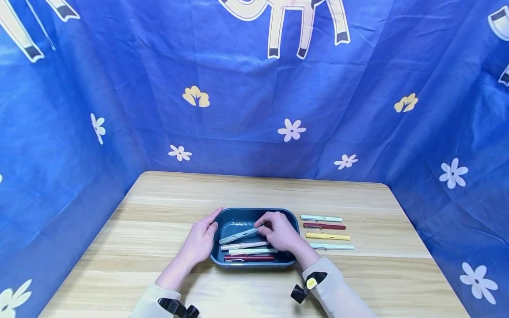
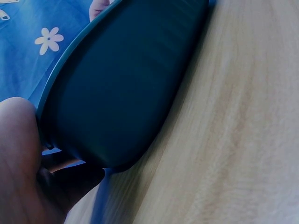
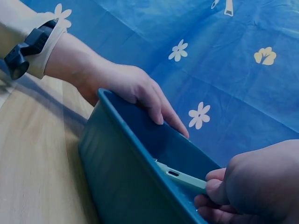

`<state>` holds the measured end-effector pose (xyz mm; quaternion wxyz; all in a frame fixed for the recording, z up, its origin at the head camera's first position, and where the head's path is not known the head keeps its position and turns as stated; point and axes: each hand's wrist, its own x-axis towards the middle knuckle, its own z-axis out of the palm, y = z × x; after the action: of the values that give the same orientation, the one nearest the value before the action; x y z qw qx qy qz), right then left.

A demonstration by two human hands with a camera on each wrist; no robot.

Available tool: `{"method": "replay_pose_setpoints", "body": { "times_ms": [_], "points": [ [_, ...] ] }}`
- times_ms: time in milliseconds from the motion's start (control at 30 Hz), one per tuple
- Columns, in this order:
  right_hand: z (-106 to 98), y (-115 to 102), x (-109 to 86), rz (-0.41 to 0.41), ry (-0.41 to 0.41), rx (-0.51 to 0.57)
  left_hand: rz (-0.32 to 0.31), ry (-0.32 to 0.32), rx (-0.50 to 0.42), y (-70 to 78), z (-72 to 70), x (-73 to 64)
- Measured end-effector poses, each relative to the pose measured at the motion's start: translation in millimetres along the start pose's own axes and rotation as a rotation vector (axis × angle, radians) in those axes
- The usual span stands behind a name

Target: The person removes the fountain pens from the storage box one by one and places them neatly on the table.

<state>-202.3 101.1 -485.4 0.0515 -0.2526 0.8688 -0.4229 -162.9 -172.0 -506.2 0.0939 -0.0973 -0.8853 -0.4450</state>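
Grey-teal pen (image 1: 238, 235), pinched at 1 end by our right hand (image 1: 280, 232), slants inside the tray (image 1: 254, 265), which our left hand (image 1: 200, 240) grips. If we pinch loosely or knock it on the tray, it could drop onto the 3 other pens (image 1: 251, 251) alongside.

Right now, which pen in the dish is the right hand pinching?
The grey-green pen, farthest from the person of those in the dish. It slants to the right hand; the others lie roughly parallel to the near wall.

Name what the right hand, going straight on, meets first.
Leading with the slim pale-blue pen, the right hand would probably reach the left wall of the dark-blue rounded tray; depth is unclear.
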Motion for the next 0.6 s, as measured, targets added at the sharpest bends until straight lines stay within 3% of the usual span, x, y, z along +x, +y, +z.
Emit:
{"method": "replay_pose_setpoints", "body": {
  "times_ms": [433, 600],
  "points": [
    [-15.4, -5.1, -7.9, -0.074, 0.084, 0.139, 0.002, 0.001, 0.003, 0.8, -0.8, 0.3],
    [-24.9, -4.6, -13.4, -0.066, 0.123, 0.215, -0.001, -0.001, -0.003, 1.0, -1.1, 0.6]
  ]
}}
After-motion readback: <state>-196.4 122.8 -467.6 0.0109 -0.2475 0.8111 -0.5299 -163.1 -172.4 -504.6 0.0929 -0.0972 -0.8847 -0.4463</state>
